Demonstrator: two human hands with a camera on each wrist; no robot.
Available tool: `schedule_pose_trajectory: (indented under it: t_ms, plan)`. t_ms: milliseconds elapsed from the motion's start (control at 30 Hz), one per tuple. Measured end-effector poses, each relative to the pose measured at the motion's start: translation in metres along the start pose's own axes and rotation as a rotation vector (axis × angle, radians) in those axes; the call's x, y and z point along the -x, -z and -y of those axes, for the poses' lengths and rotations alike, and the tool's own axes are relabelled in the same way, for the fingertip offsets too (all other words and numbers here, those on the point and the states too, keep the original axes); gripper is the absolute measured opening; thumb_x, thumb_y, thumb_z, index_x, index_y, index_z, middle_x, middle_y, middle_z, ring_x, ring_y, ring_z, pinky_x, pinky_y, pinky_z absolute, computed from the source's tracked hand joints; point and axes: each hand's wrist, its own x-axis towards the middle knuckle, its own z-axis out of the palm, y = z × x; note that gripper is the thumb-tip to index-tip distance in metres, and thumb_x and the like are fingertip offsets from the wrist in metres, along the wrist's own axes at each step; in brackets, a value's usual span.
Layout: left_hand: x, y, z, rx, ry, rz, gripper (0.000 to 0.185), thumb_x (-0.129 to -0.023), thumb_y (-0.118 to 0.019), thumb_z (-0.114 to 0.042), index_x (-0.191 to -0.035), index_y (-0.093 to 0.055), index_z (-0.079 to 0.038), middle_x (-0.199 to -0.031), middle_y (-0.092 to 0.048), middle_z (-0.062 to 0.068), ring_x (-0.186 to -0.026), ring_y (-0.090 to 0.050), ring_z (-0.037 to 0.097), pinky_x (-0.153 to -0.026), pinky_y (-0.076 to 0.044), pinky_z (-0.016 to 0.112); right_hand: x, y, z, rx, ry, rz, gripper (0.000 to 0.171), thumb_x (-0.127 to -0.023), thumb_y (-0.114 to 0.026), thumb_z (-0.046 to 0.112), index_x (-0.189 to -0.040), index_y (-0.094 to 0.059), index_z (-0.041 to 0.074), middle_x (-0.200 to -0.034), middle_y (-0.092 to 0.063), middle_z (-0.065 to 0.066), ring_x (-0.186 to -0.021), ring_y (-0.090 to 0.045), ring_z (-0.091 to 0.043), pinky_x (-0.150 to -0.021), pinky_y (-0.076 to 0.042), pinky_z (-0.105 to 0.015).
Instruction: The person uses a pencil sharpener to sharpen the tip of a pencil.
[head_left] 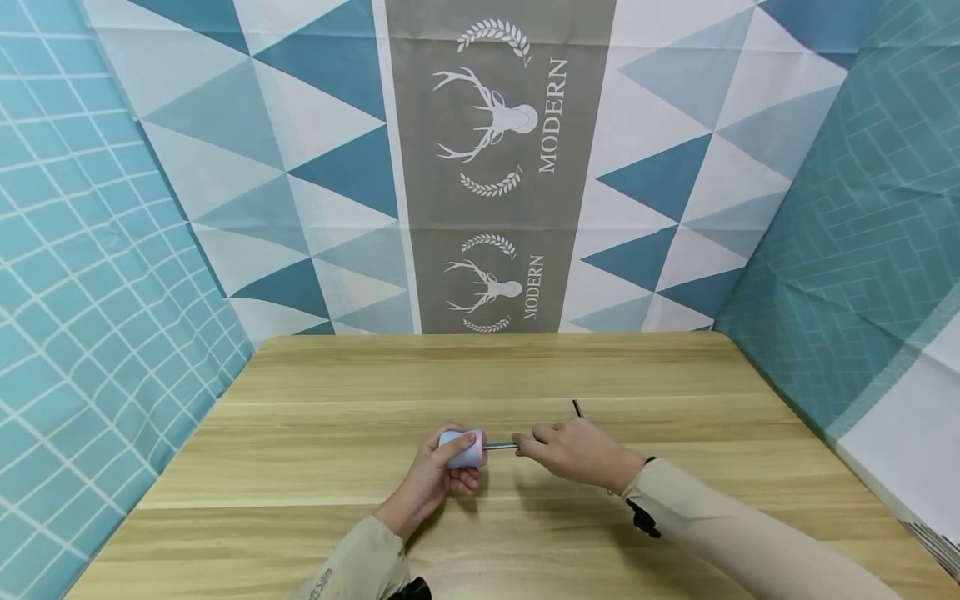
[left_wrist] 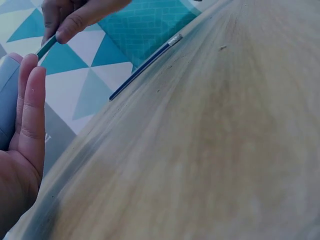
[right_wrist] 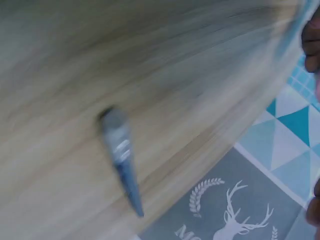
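Note:
My left hand (head_left: 442, 467) grips a small pale blue and pink cylinder (head_left: 463, 448) lying on its side just above the wooden table (head_left: 315, 433). My right hand (head_left: 573, 450) pinches a thin teal pen (head_left: 501, 446) whose tip points into the cylinder's open end. In the left wrist view the left fingers (left_wrist: 31, 115) lie along the grey-blue cylinder (left_wrist: 6, 95), and the right fingertips (left_wrist: 70, 22) hold the teal pen (left_wrist: 46, 47). A second dark blue pen (left_wrist: 145, 65) lies on the table behind the right hand, also seen as the dark pen (head_left: 577, 407) and the blurred pen (right_wrist: 122, 160).
Patterned cloth backdrops stand close on three sides: a blue grid cloth (head_left: 90, 317) left, triangles with a deer print (head_left: 487, 283) at the back, teal cloth (head_left: 847, 275) right. The table's far edge meets the back cloth.

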Motion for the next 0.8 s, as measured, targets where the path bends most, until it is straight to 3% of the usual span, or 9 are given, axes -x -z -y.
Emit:
schedule_pose_trajectory:
  t_ms: [67, 200, 300, 333, 433, 533, 600, 667, 800]
  plan:
    - [0.000, 0.001, 0.000, 0.010, 0.005, -0.007, 0.005, -0.100, -0.056, -0.017, -0.100, -0.060, -0.015, -0.068, -0.068, 0.008, -0.052, -0.066, 0.011, -0.049, -0.059, 0.027, -0.002, 0.000, 0.001, -0.119, -0.059, 0.027, 0.030, -0.109, -0.039, 0.027, -0.105, -0.065, 0.011, -0.065, -0.055, 0.007, -0.043, -0.035, 0.001, -0.038, -0.029, -0.008]
    - [0.001, 0.002, -0.001, 0.018, 0.008, -0.029, 0.005, -0.100, -0.056, -0.016, -0.100, -0.060, -0.014, -0.069, -0.068, 0.009, -0.051, -0.066, 0.012, -0.048, -0.059, 0.028, -0.009, 0.004, 0.002, -0.507, -0.256, 0.144, 0.011, -0.102, -0.059, 0.019, -0.101, -0.065, 0.011, -0.078, -0.070, 0.003, -0.055, -0.055, 0.003, -0.049, -0.046, -0.009]
    - [0.001, 0.002, -0.002, 0.013, 0.013, -0.035, 0.004, -0.100, -0.056, -0.015, -0.099, -0.060, -0.014, -0.068, -0.068, 0.009, -0.051, -0.066, 0.012, -0.048, -0.059, 0.028, -0.016, 0.009, 0.002, -0.830, -0.506, 0.275, 0.007, -0.098, -0.064, 0.015, -0.094, -0.067, 0.011, -0.081, -0.071, 0.000, -0.059, -0.051, 0.005, -0.051, -0.043, -0.012]
    - [0.001, 0.002, -0.002, 0.011, 0.014, -0.032, 0.004, -0.100, -0.056, -0.015, -0.099, -0.060, -0.014, -0.068, -0.068, 0.009, -0.051, -0.066, 0.012, -0.048, -0.059, 0.028, -0.018, 0.011, 0.001, -0.940, -0.596, 0.323, 0.009, -0.098, -0.064, 0.015, -0.092, -0.068, 0.009, -0.074, -0.068, -0.001, -0.055, -0.046, 0.002, -0.047, -0.040, -0.015]
    - [0.001, 0.001, -0.002, 0.007, 0.008, -0.022, 0.005, -0.099, -0.056, -0.014, -0.099, -0.060, -0.015, -0.069, -0.068, 0.008, -0.051, -0.066, 0.012, -0.049, -0.059, 0.028, -0.021, 0.013, -0.007, -1.313, -0.886, 0.486, 0.023, -0.098, -0.064, 0.019, -0.092, -0.064, -0.003, -0.055, -0.048, 0.001, -0.045, -0.029, -0.004, -0.039, -0.023, -0.020]
    - [0.001, 0.000, -0.001, 0.002, -0.003, -0.021, 0.005, -0.099, -0.057, -0.014, -0.099, -0.061, -0.015, -0.068, -0.068, 0.009, -0.051, -0.066, 0.013, -0.049, -0.059, 0.028, -0.020, 0.009, -0.019, -1.638, -1.135, 0.644, 0.031, -0.098, -0.062, 0.021, -0.103, -0.060, -0.009, -0.053, -0.030, 0.004, -0.041, -0.017, -0.007, -0.036, -0.014, -0.021]
    - [0.000, 0.000, -0.001, -0.009, -0.007, -0.025, 0.005, -0.099, -0.057, -0.013, -0.099, -0.061, -0.015, -0.067, -0.068, 0.009, -0.051, -0.066, 0.013, -0.048, -0.059, 0.028, -0.017, 0.004, -0.023, -1.767, -1.241, 0.725, 0.030, -0.099, -0.059, 0.022, -0.108, -0.059, -0.007, -0.054, -0.030, 0.005, -0.041, -0.016, -0.005, -0.035, -0.012, -0.019]
    - [0.000, -0.001, -0.001, -0.022, -0.002, -0.028, 0.006, -0.099, -0.057, -0.013, -0.098, -0.062, -0.016, -0.065, -0.067, 0.009, -0.051, -0.066, 0.013, -0.048, -0.059, 0.027, -0.013, 0.002, -0.025, -1.824, -1.287, 0.765, 0.026, -0.101, -0.057, 0.023, -0.112, -0.061, -0.001, -0.055, -0.031, 0.005, -0.040, -0.016, -0.003, -0.035, -0.012, -0.018]
    - [0.000, -0.003, -0.001, -0.035, 0.009, -0.024, 0.006, -0.098, -0.057, -0.013, -0.097, -0.062, -0.016, -0.064, -0.067, 0.008, -0.050, -0.066, 0.012, -0.048, -0.059, 0.027, -0.010, 0.004, -0.024, -1.788, -1.254, 0.760, 0.030, -0.102, -0.056, 0.024, -0.115, -0.060, -0.003, -0.055, -0.031, 0.004, -0.041, -0.018, -0.005, -0.036, -0.014, -0.019]
